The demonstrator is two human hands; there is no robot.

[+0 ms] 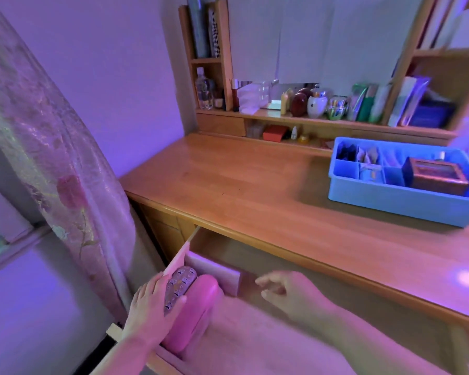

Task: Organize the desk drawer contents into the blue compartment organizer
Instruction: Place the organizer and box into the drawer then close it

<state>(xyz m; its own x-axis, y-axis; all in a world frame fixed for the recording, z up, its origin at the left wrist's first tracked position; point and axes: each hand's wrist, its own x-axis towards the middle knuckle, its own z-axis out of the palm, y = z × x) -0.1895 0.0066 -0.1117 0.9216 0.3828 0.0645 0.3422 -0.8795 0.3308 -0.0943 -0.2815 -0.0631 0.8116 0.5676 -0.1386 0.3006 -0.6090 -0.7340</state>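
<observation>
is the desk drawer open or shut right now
Open. The drawer is pulled out from under the desktop, its inside exposed, with a pink case and a patterned case lying inside.

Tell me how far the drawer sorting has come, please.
Done: the blue organizer on the desk already holds a wooden box and small items. In hand: the left hand grips a patterned case. Left: the pink case remains in the drawer.
</observation>
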